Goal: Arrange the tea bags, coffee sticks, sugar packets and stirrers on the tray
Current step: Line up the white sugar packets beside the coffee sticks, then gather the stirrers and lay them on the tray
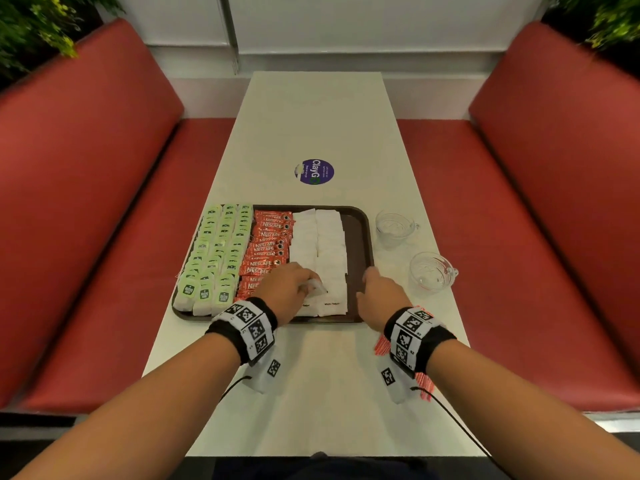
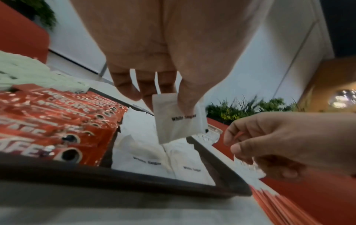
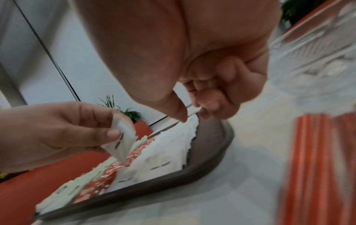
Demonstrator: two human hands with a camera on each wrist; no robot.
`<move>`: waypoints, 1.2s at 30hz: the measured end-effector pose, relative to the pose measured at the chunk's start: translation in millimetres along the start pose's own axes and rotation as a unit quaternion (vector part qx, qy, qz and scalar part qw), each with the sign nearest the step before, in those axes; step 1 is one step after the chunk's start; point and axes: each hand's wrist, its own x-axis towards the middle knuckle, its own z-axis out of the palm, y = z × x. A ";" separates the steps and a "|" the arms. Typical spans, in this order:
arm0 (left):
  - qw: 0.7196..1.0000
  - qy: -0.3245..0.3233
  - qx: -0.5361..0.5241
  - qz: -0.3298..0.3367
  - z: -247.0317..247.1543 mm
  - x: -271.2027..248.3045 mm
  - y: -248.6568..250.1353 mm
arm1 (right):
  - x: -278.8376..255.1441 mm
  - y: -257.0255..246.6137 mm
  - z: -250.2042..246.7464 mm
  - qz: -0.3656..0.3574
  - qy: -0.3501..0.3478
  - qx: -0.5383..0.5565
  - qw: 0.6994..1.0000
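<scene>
Pinching a white sugar packet (image 2: 177,118) over the tray (image 1: 360,237), left grip (image 1: 289,289); right grip (image 1: 379,292) curled, empty; stirrers (image 3: 318,167) on worktop (image 1: 311,126).

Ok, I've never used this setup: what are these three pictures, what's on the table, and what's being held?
No machine here: a person's two bare hands with marker wristbands. One picture comes from a head camera, the others from cameras on each wrist. On the table sits a brown tray with rows of green tea bags, red Nescafe sticks and white sugar packets. The left hand pinches one sugar packet; the right hand is curled, holding nothing. Orange stirrers and two glass cups lie beside the tray.
</scene>
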 end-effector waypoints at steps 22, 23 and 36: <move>0.984 -0.080 0.156 -0.030 31.8 34.4 8.0 | 17.7 17.1 5.7 0.055 -0.094 -0.076 0.991; 0.984 -0.072 0.163 -0.026 31.7 33.5 8.6 | 16.4 17.5 4.1 0.053 -0.089 -0.075 0.992; 0.962 -0.108 0.241 0.068 74.6 31.0 112.7 | -25.9 85.1 -49.0 -0.040 -0.148 -0.178 0.972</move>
